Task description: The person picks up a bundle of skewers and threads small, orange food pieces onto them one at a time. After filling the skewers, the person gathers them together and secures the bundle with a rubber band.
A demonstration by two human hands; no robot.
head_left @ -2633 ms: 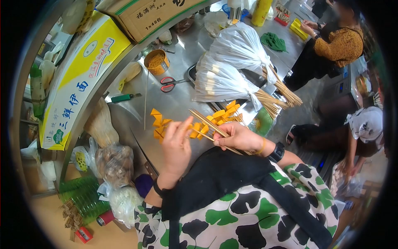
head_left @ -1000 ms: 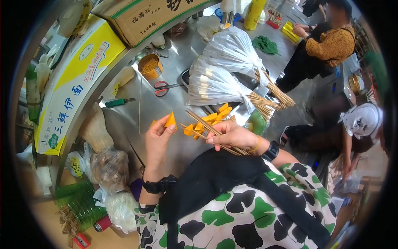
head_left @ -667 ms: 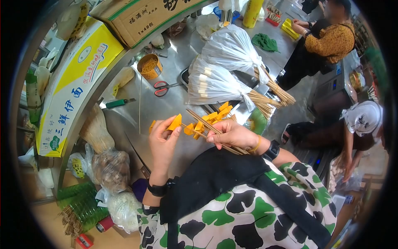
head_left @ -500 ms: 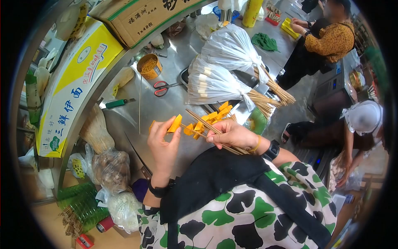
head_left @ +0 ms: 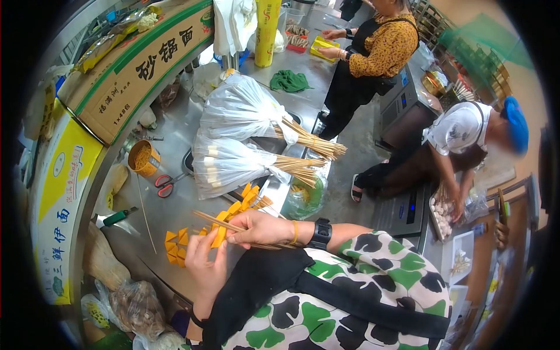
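Observation:
My right hand (head_left: 256, 227) is closed round several bamboo skewers (head_left: 204, 217), their tips pointing left. Against those tips, my left hand (head_left: 209, 262) pinches a yellow-orange chunk (head_left: 219, 237) that looks like pumpkin. More yellow-orange pieces (head_left: 248, 198) sit in a row just beyond my right fingers. Left of my hands, cut pieces (head_left: 175, 248) lie in a small heap on the steel table (head_left: 157, 216). My palms and the skewers' rear ends are partly hidden.
Bagged skewers (head_left: 233, 163) lie beyond my hands. Red-handled scissors (head_left: 166, 185), a tin (head_left: 143, 157) and a green-handled tool (head_left: 119, 216) are on the left. One person (head_left: 379, 46) stands at the back; another (head_left: 461, 140) bends over a tray (head_left: 440, 219) at right.
My left hand has brought its chunk over to the skewer tips at my right hand. The view has swung right, showing the cut heap and more of both people.

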